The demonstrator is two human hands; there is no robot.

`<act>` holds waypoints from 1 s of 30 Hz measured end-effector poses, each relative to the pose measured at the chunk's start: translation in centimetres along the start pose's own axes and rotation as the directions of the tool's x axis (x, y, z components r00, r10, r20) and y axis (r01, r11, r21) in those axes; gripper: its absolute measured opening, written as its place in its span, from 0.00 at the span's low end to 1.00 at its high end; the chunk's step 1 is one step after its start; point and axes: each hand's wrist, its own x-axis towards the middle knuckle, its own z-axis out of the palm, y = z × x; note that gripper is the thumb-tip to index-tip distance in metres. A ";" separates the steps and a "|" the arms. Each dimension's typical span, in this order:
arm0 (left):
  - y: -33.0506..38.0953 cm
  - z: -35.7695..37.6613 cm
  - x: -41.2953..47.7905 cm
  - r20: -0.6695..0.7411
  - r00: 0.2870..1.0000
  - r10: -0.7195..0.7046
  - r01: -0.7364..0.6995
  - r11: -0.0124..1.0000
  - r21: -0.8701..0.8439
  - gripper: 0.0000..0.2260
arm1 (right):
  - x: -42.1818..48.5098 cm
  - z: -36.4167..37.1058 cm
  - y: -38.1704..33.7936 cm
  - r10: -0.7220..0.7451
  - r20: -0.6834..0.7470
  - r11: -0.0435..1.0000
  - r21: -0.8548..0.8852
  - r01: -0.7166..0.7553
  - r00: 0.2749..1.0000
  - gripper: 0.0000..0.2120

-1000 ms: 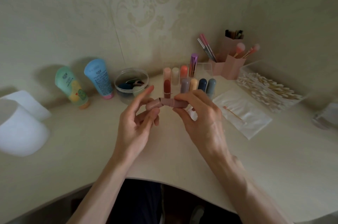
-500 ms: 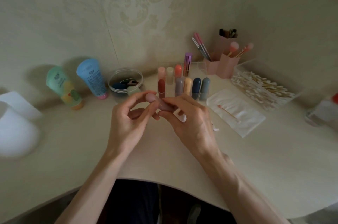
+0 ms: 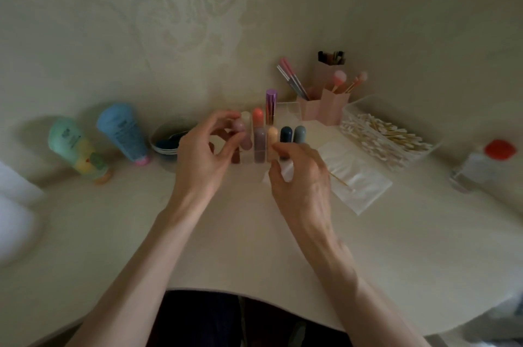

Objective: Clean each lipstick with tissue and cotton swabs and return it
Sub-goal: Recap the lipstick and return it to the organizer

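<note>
Pink lipstick (image 3: 240, 131) upright at the rack (image 3: 287, 109), so cleaning of this one looks finished.
A second ago both hands held it level, nearer than the rack. Now the left hand (image 3: 198, 159) alone has it at the rack's left end, grip pinched round the body, wrist cocked back. Seated or not, cannot tell. The right hand (image 3: 300, 179) has let go and hangs low over the surface, its grip curled on a tissue scrap (image 3: 285, 172).
</note>
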 end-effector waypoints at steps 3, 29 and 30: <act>-0.6 0.4 0.4 0.017 0.999 0.036 -0.038 0.994 0.101 0.11 | 0.0 0.0 0.0 0.000 -0.007 1.000 0.011 0.000 1.000 0.16; -1.0 -0.6 1.1 -0.061 0.993 0.099 -0.075 0.947 0.311 0.12 | -0.3 0.3 0.0 0.060 0.065 0.998 -0.036 -0.058 0.996 0.13; -0.5 -0.9 1.1 -0.091 0.993 0.078 -0.055 0.970 0.238 0.10 | -0.3 0.3 0.1 0.053 0.062 0.998 -0.030 -0.051 0.997 0.12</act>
